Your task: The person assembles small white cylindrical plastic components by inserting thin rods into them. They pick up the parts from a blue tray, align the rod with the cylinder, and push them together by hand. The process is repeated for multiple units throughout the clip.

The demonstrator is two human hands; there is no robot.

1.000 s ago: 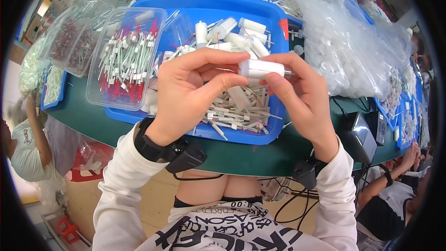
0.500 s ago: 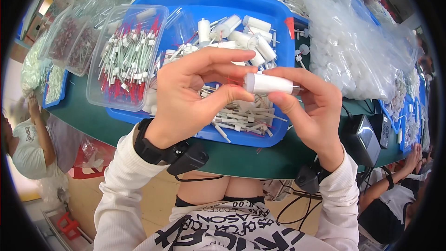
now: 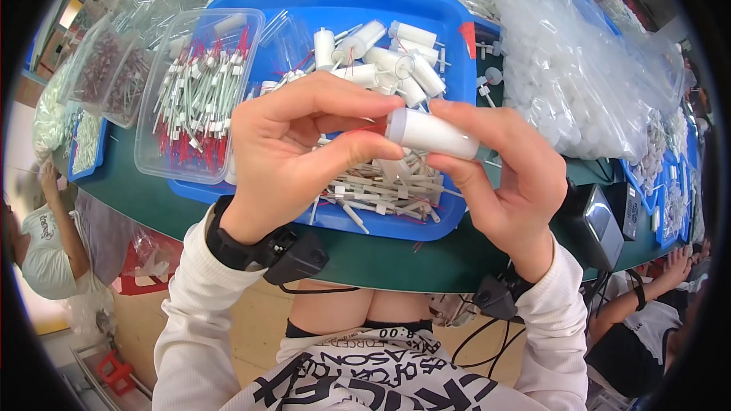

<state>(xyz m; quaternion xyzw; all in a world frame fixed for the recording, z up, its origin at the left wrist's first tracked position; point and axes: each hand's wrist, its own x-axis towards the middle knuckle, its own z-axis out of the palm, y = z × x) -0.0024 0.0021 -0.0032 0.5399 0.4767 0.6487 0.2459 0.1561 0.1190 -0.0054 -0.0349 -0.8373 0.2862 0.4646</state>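
White plastic cylinder with a translucent cap (image 3: 437, 135) held up between the two hands, above the near part of the tray; lies nearly level, capped end to the left, other end dipping slightly. Right hand (image 3: 514, 175): clamped on the cylinder, forefinger along the top, thumb underneath. Left hand (image 3: 282, 133): forefinger and thumb curved apart, tips at the capped end; whether they grip it or merely touch, cannot tell. Thin red wire (image 3: 371, 129) shows between the left fingers, beside the cap.

Below and behind: blue plastic tray (image 3: 358, 1) bearing more white cylinders (image 3: 412, 33) toward the far side and a heap of slim white rods (image 3: 381, 196) nearer. To the left, a clear plastic box (image 3: 143, 154), overlapping the tray's edge, full of pale sticks with red ends (image 3: 199, 99). To the right, a clear plastic bag (image 3: 560, 118) of white pieces. All on a dark green table (image 3: 365, 265). Black strapped device on each wrist. Other people at both outer edges.
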